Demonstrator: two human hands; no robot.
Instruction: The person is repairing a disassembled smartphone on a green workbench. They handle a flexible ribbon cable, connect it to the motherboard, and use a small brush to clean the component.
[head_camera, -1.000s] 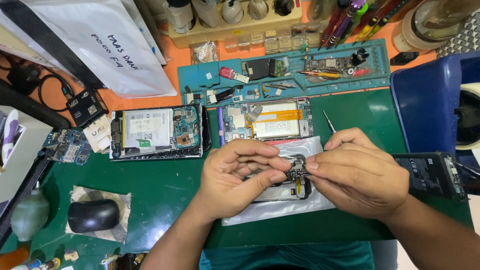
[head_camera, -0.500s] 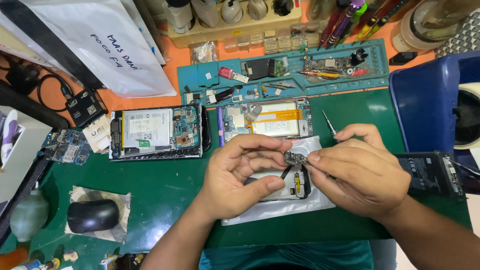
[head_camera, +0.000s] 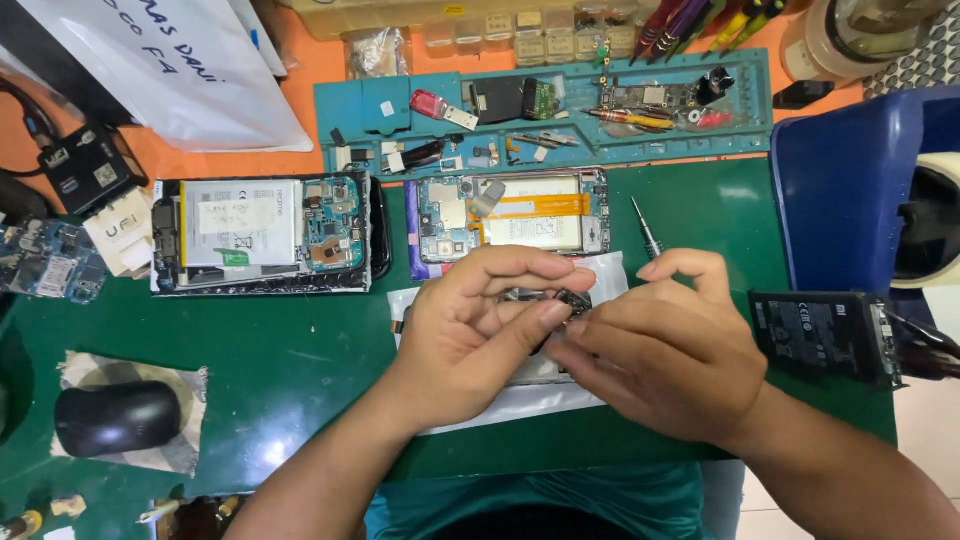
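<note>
My left hand (head_camera: 470, 325) and my right hand (head_camera: 665, 350) meet over a clear plastic sleeve (head_camera: 520, 405) on the green mat (head_camera: 300, 365). Together their fingertips pinch a small dark phone part (head_camera: 560, 298), mostly hidden between them. A thin screwdriver (head_camera: 647, 230) sticks up behind my right hand. Just beyond my hands lies an opened phone (head_camera: 505, 215) with an orange flex cable. A second opened phone (head_camera: 265, 232) with a white battery lies to its left.
A teal parts tray (head_camera: 545, 105) with boards and screws runs along the back. A black mouse (head_camera: 115, 418) sits at the front left, a black battery (head_camera: 820, 335) at the right beside a blue bin (head_camera: 850, 190). A white bag (head_camera: 170, 70) lies back left.
The view has tilted and moved closer. My hands have drawn together around the small part, which showed more plainly before and is now largely covered by my fingers.
</note>
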